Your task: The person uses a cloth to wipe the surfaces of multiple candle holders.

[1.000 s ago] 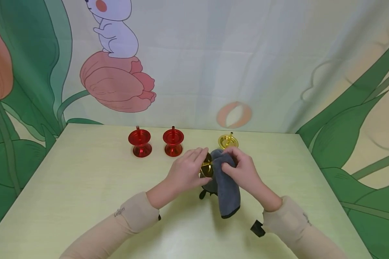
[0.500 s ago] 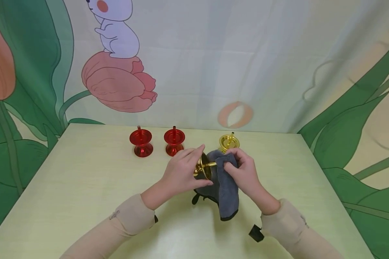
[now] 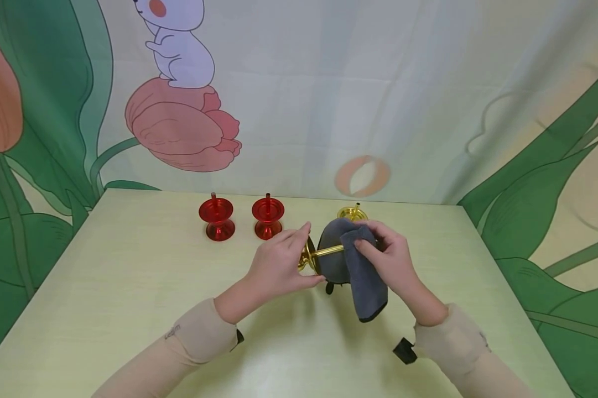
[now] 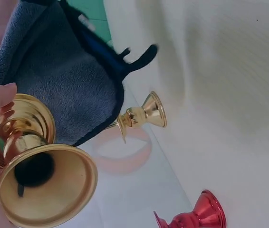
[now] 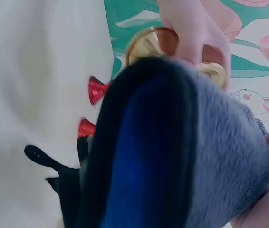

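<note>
My left hand (image 3: pixel 277 264) grips a gold candle holder (image 4: pixel 49 185) by its dish, tilted on its side above the table. The hollow base faces the camera in the left wrist view. A thin gold rod (image 3: pixel 329 251) points right from the dish. With my right hand (image 3: pixel 392 255) I pinch a dark grey cloth (image 3: pixel 367 282) with black edging, folded over the far end of that rod, so the rod's tip is hidden. The cloth hangs loose below my fingers. In the right wrist view, the cloth's blue inner side (image 5: pixel 139 156) fills the foreground.
Another gold candle holder (image 3: pixel 351 212) stands at the back, partly behind the cloth. Two red candle holders, one further left (image 3: pixel 216 218) and one nearer (image 3: pixel 268 217), stand upright along the back of the pale table (image 3: pixel 104 309). A printed curtain (image 3: pixel 289 99) hangs behind.
My right hand and the cloth have moved right along the rod, uncovering more of it. My left hand has shifted slightly left with the gold candle holder, still gripping it.
</note>
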Action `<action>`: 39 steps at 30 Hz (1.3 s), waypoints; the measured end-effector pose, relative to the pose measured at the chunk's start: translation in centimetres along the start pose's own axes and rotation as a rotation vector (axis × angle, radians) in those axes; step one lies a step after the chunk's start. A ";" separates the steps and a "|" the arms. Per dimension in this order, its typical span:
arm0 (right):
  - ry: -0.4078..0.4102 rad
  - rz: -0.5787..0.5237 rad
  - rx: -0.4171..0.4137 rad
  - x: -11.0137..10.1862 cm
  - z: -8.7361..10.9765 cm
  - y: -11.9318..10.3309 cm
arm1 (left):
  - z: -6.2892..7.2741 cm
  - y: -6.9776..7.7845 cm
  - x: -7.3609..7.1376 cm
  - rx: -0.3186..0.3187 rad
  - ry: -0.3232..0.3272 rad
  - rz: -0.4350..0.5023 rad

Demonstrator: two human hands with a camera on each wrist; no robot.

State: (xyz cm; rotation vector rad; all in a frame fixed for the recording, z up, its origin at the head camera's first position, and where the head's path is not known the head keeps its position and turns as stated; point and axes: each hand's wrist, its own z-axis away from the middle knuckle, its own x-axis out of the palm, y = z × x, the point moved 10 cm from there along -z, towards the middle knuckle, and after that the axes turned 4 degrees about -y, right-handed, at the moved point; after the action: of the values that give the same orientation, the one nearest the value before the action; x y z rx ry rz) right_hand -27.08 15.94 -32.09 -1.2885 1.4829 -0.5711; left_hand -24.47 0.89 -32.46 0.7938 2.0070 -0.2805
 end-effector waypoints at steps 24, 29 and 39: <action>-0.240 0.650 -0.606 5.7 1.4 -5.7 | -0.3 -0.2 0.2 -0.045 -0.026 0.054; -0.231 0.690 -0.666 6.0 1.6 -5.9 | -0.4 -0.6 0.1 -0.075 -0.069 0.071; -0.196 0.866 -0.710 6.8 1.9 -5.9 | -0.2 -0.4 0.4 -0.091 -0.116 0.089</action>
State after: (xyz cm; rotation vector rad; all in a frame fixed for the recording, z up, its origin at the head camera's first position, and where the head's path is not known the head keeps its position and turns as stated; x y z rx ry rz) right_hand -22.10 8.43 -30.31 -0.9969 1.9450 0.6814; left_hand -24.96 0.85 -32.69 0.7889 1.8567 -0.1781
